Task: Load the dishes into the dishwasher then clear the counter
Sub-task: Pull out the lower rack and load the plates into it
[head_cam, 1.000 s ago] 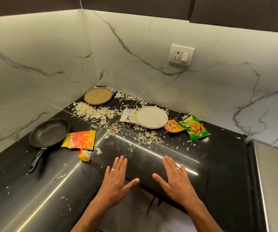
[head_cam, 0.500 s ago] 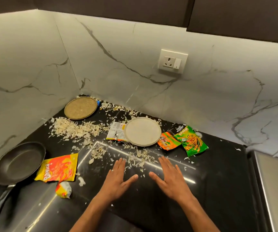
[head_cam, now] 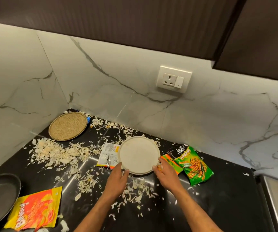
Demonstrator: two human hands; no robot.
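Near the back edge of the black stone worktop (head_cam: 218,190), the left hand (head_cam: 116,180) and right hand (head_cam: 166,174) touch the near rim of the round white plate (head_cam: 139,154) from either side, fingers loosely curved; whether they grip it I cannot tell. Pale peelings (head_cam: 58,153) lie scattered around.

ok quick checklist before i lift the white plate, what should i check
1. Left hand at the plate's near-left rim: ok, touching.
2. Right hand at the near-right rim: ok, touching.
3. Fingers curled under the rim for a real grip: cannot tell.
4. Plate top free of food or items: ok, looks bare.
5. Plate free of what is around it: not ok, it overlaps the silver wrapper and sits against the orange packet.
6. Peel scraps stuck under the plate: cannot tell.
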